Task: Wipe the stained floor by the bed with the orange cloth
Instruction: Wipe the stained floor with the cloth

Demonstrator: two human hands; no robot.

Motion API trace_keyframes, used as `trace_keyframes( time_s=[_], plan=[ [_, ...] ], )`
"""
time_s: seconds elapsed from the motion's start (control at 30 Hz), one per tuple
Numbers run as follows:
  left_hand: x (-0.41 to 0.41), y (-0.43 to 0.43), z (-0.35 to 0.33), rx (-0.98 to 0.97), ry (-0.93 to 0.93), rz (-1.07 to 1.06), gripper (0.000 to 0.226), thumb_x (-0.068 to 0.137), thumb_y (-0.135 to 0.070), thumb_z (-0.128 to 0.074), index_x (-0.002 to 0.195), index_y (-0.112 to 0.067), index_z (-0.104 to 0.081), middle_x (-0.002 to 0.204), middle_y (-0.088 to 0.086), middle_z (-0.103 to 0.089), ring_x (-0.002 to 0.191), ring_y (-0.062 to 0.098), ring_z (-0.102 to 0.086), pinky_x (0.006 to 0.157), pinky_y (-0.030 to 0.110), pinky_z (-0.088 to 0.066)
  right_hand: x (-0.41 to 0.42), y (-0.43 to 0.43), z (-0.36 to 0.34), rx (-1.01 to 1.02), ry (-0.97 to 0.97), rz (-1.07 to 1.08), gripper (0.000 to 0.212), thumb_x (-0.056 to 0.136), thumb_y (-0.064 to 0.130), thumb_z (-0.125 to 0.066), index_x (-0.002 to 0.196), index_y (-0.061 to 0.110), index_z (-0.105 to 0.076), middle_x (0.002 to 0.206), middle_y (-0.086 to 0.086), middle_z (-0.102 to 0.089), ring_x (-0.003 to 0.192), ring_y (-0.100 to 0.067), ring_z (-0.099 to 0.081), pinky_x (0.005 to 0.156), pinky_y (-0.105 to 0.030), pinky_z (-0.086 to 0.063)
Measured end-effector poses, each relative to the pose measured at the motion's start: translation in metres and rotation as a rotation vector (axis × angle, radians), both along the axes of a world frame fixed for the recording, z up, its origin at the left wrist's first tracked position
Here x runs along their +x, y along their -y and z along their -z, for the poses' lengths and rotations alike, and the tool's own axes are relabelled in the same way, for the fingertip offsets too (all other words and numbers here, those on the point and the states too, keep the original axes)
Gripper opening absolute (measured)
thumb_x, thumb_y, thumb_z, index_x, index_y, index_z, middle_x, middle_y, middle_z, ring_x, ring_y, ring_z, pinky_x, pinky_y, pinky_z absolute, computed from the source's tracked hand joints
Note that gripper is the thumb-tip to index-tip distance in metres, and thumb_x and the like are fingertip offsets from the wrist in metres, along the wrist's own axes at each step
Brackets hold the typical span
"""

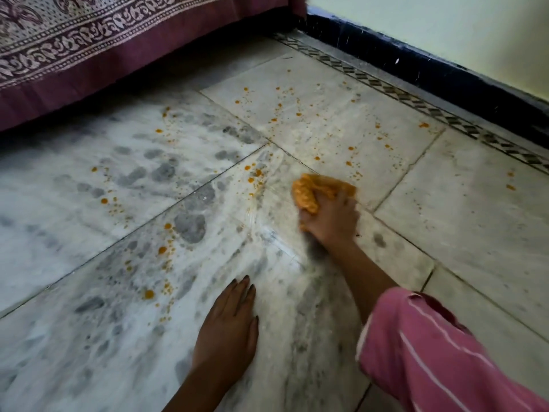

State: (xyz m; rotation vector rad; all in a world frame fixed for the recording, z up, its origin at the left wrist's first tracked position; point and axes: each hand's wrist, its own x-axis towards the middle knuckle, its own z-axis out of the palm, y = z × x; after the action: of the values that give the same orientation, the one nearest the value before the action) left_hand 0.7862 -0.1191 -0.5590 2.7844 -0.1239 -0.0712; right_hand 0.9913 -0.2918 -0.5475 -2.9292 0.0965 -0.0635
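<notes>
My right hand [329,220] grips a bunched orange cloth [309,190] and presses it onto the marble floor [445,203] near the middle of the view. Orange stain drops [279,113] are scattered over the tiles beyond and to the left of the cloth. A wet smeared patch [267,233] lies just left of the hand. My left hand [227,325] rests flat on the floor, fingers straight, nearer to me. The bed [89,55], draped in a maroon patterned sheet, fills the upper left.
A dark skirting [430,72] and a pale wall [445,25] run along the upper right, with a patterned tile border [386,87] at their foot. Shadow lies under the bed's edge. My pink striped sleeve [430,352] covers the lower right.
</notes>
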Motion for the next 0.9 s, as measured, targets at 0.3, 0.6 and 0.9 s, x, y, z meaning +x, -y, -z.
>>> trace_keyframes(
  time_s=[0.3,0.6,0.9],
  plan=[
    [-0.003,0.013,0.001,0.007,0.009,-0.001,0.072,0.099,-0.037,-0.006,0.11,-0.003,-0.069,0.12,0.013,-0.064,0.111,0.029,-0.06,0.086,0.037,-0.051,-0.172,0.103,0.006,0.085,0.1,-0.432,0.069,0.06,0.061,-0.054,0.125,0.039,-0.051,0.117,-0.013,-0.058,0.085,-0.037,-0.057,0.069,-0.044,-0.05],
    [-0.019,0.059,-0.005,-0.066,-0.025,0.153,0.048,0.087,-0.028,-0.034,0.114,-0.004,-0.066,0.125,0.013,-0.06,0.116,0.03,-0.057,0.098,0.034,-0.041,-0.072,0.065,0.005,0.105,-0.019,0.099,0.072,0.071,0.063,-0.05,0.137,0.039,-0.04,0.15,-0.016,-0.021,0.132,-0.04,-0.024,0.104,-0.051,-0.03],
    [-0.036,0.066,-0.008,-0.048,-0.043,0.334,0.062,0.099,-0.036,-0.014,0.117,-0.006,-0.065,0.126,0.012,-0.06,0.117,0.027,-0.056,0.098,0.034,-0.04,-0.187,0.186,0.004,0.03,0.098,-0.014,0.072,0.061,0.063,-0.049,0.127,0.036,-0.054,0.121,-0.018,-0.052,0.093,-0.038,-0.052,0.073,-0.042,-0.048]
  ],
)
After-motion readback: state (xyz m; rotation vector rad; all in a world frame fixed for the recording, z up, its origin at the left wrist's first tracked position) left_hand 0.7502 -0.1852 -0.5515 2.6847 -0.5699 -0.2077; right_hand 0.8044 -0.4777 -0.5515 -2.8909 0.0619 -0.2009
